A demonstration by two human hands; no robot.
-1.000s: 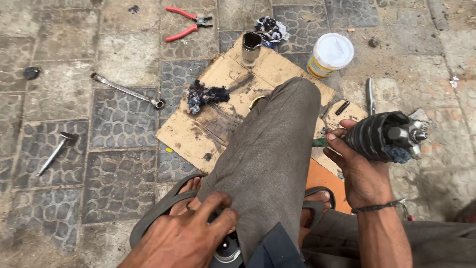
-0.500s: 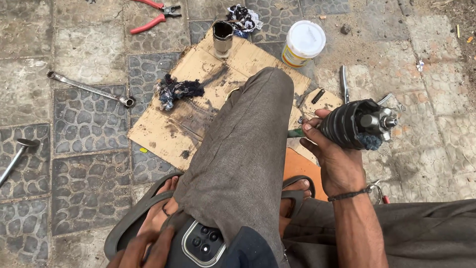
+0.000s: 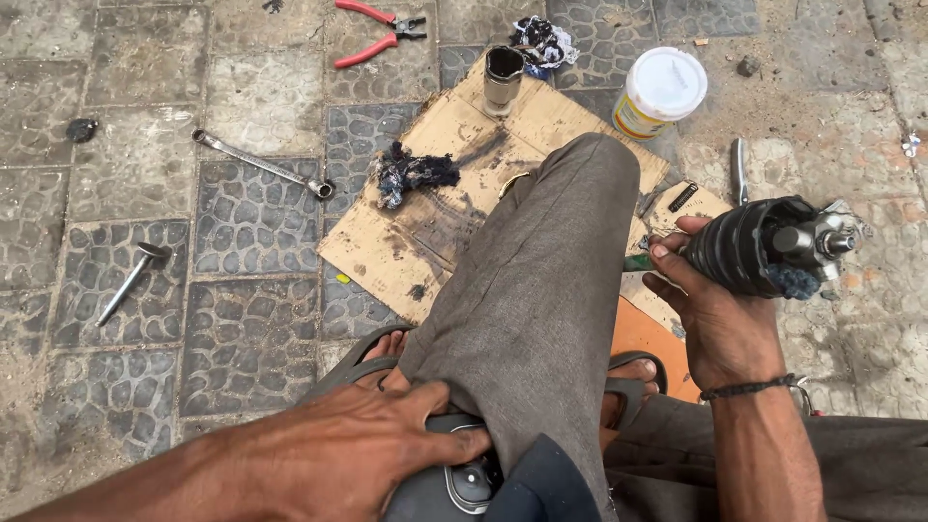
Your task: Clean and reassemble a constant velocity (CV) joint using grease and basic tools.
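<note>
From the head view, looking straight down, I see my right hand (image 3: 715, 309) raised at the right of the frame, wrist bent back, a dark cord bracelet (image 3: 749, 389) around it. Its fingers are curled from below around a black ribbed rubber boot (image 3: 739, 246) on a greasy metal joint (image 3: 807, 242), so the hand is clenched on that part and holds it off the ground, its metal end pointing right. A bit of dark blue rag (image 3: 795, 282) clings under the metal end.

My left hand (image 3: 377, 454) lies low at the bottom, forearm coming in from the lower left, palm down and fingers spread flat over a dark phone (image 3: 454, 483) by my knee. It presses on the phone; I cannot tell whether it truly grips it.

My grey trouser leg (image 3: 536, 290) runs up the middle over a stained cardboard sheet (image 3: 435, 232) on the paving. On the cardboard stand a metal sleeve (image 3: 503, 82) and a dirty rag (image 3: 411, 174). Beyond lie red pliers (image 3: 377, 34), a white-lidded tub (image 3: 657, 92), a spanner (image 3: 261, 164) and a small hammer-like tool (image 3: 130, 280), all well apart from both hands.
</note>
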